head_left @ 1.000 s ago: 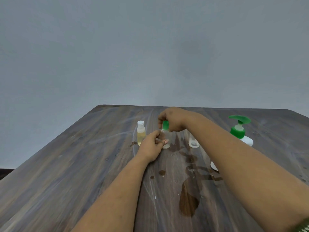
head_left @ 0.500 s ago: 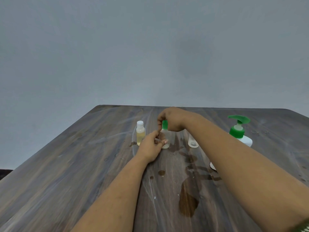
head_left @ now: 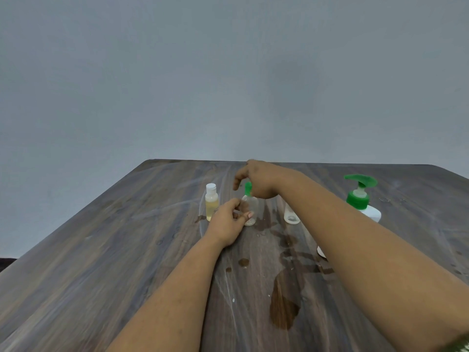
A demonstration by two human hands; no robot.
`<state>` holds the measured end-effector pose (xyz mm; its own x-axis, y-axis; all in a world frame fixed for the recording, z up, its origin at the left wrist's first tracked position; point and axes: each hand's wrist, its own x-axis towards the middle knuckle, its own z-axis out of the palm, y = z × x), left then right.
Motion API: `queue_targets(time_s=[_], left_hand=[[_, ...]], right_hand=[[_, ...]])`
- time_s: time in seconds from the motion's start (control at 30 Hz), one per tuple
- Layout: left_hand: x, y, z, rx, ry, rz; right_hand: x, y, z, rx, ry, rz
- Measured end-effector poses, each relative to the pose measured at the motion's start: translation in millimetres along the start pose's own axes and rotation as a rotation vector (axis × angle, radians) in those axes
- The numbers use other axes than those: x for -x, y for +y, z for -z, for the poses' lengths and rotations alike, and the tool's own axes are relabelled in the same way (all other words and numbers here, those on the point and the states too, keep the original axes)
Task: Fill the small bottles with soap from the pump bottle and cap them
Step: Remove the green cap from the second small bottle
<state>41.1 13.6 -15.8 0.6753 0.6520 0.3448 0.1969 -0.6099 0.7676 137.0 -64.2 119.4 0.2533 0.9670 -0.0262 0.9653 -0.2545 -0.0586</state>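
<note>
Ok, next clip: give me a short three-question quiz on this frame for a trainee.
1. True or false: the white-capped bottle holds yellowish liquid.
2. Which hand grips the body of the green-capped bottle? A) left hand B) right hand C) neither
3. Fill in: the pump bottle stands on the person's ____ side of the table.

Key: 1 true; 2 A; 3 right.

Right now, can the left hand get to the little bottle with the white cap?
Probably yes. The left hand holds the green-capped bottle, and the white-capped bottle stands just beside it on the table, nothing between them. It would have to let go first.
</note>
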Motion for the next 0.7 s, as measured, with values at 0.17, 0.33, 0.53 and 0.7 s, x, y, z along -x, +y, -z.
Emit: queue_targets(time_s=[0.17, 0.33, 0.53, 0.7], left_hand=[[2.0, 2.1, 0.2, -0.013, 0.01, -0.022], [0.8, -1.7, 0.1, -0.08, -0.003, -0.059], [7.6, 6.7, 5.6, -0.057, 0.081, -0.042], [17.2, 8.8, 12.9, -0.06, 0.056, -0.029]], right_hand=[[-5.7, -2.2, -12.0, 0.092, 0.064, -0.065], [-0.1, 6.3, -14.2, -0.057, 0.202, -0.033], [28.0, 21.0, -2.4, -0.359, 0.516, -0.094], [36.9, 15.8, -45.3, -0.468, 0.443, -0.182]])
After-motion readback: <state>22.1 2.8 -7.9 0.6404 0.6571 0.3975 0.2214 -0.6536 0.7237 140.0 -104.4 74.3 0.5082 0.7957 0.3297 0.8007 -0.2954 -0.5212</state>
